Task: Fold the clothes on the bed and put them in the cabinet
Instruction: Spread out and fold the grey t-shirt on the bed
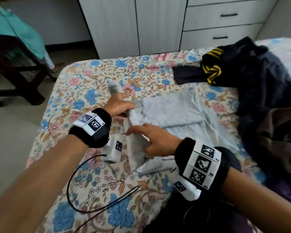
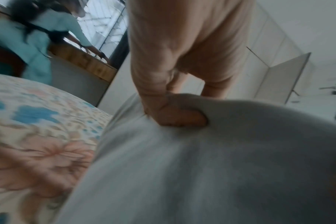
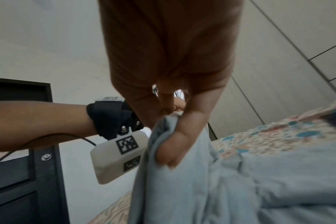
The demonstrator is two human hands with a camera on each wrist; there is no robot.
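A pale grey-blue garment lies partly folded in the middle of the floral bed. Its left edge is lifted off the sheet. My left hand pinches that raised edge at the far end; in the left wrist view the thumb presses into the grey garment. My right hand grips the same edge nearer to me, and in the right wrist view my thumb clamps the cloth. Both hands hold the fold up above the bed.
A heap of dark clothes with a yellow-striped black piece covers the bed's right side. The white cabinet with drawers stands behind the bed. A dark wooden chair and a person in teal are at the left.
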